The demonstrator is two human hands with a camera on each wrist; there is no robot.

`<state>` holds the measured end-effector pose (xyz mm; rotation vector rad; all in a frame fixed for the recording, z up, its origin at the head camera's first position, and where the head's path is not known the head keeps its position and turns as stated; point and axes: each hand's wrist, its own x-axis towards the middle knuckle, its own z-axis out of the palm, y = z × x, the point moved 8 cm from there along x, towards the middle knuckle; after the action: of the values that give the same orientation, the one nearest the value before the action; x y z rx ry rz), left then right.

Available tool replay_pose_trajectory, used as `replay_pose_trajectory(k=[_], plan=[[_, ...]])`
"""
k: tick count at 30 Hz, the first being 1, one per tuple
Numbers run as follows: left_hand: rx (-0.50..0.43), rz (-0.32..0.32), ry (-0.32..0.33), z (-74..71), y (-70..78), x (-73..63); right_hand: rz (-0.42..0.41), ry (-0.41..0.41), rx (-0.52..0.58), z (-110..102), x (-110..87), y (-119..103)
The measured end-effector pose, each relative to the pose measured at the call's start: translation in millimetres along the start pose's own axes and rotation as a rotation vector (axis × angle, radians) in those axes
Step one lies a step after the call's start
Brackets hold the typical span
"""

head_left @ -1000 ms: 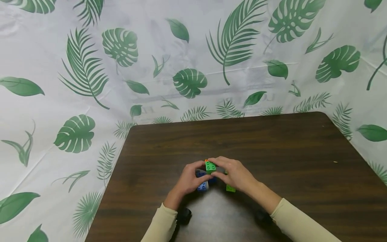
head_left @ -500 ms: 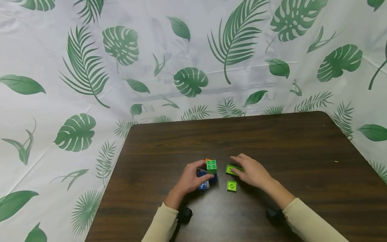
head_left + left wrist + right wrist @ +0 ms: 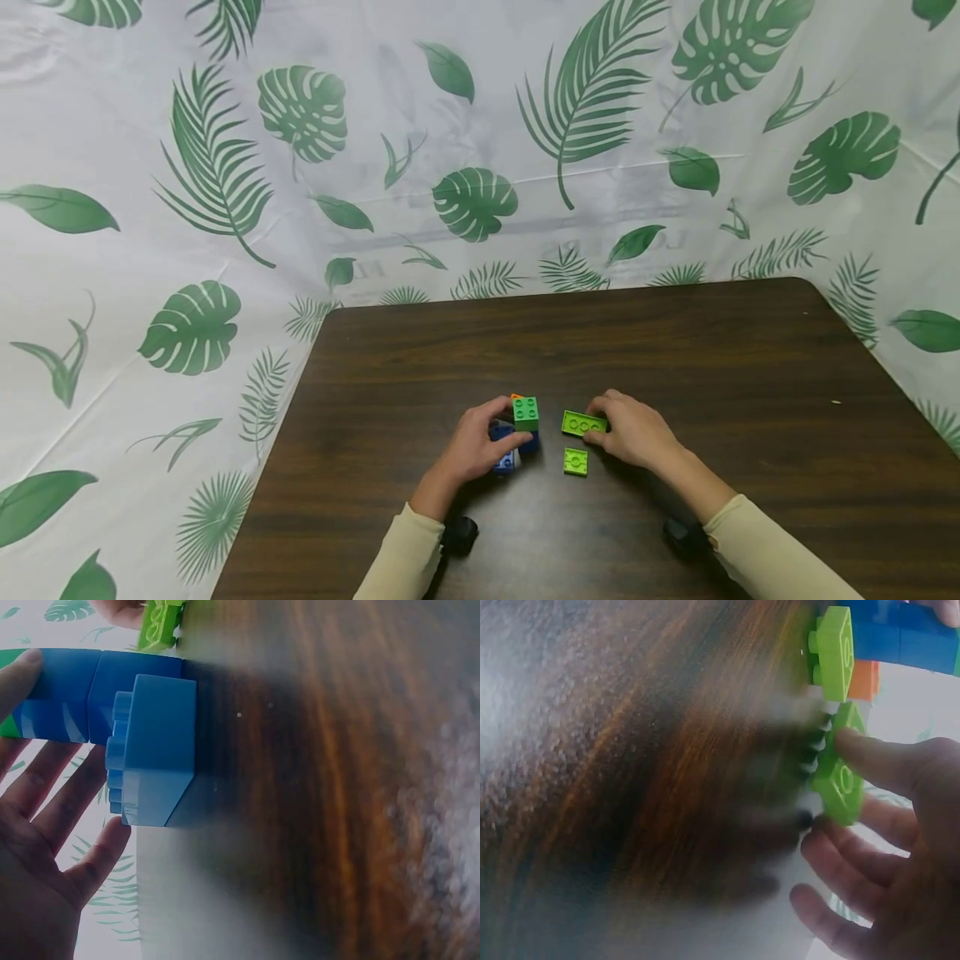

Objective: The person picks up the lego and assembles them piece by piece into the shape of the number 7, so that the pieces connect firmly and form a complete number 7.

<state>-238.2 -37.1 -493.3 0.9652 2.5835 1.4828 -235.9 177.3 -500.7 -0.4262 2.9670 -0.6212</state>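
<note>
In the head view my left hand (image 3: 474, 443) grips a standing stack of toy building bricks: a green brick (image 3: 526, 413) on top, dark blue bricks (image 3: 66, 696) under it. Thumb and fingers lie on opposite sides of the stack. Beside it is a lighter blue brick with a sloped side (image 3: 159, 750), apart from the fingers' grip. My right hand (image 3: 636, 432) pinches the right end of a long lime-green plate brick (image 3: 581, 423), which lies studs down, thumb on its near side. Nearer to me is a square lime-green plate brick (image 3: 576, 462), also studs down.
An orange piece (image 3: 864, 680) shows behind the stack, mostly hidden. All the bricks stand on a dark wood-grain table (image 3: 420, 358). A leaf-print sheet (image 3: 390, 150) hangs along its far and left edges.
My right hand has let go of the green brick, moved right and taken hold of the long lime-green plate brick. My left hand stays on the stack.
</note>
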Motion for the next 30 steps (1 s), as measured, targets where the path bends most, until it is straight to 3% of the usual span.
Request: replay_pose_trajectory(k=[7,13,19,25,30], plan=[[-0.022,-0.009,-0.009,1.1,-1.1,0.4,0.087,0.012,0.148,-1,3.2,8],[-0.030,-0.009,-0.014,1.4,-1.2,0.2,0.143,-0.008,0.542,1,9.1,8],[-0.046,-0.008,-0.011,2.0,-2.3,1.2,0.121,-0.039,0.876,-6,12.5,-11],[-0.047,-0.003,-0.005,2.4,-2.7,1.7,0.051,-0.049,0.958,-20,11.4,-36],[-0.066,0.005,-0.008,3.1,-3.5,1.3,-0.077,0.035,0.853,-35,11.4,-55]])
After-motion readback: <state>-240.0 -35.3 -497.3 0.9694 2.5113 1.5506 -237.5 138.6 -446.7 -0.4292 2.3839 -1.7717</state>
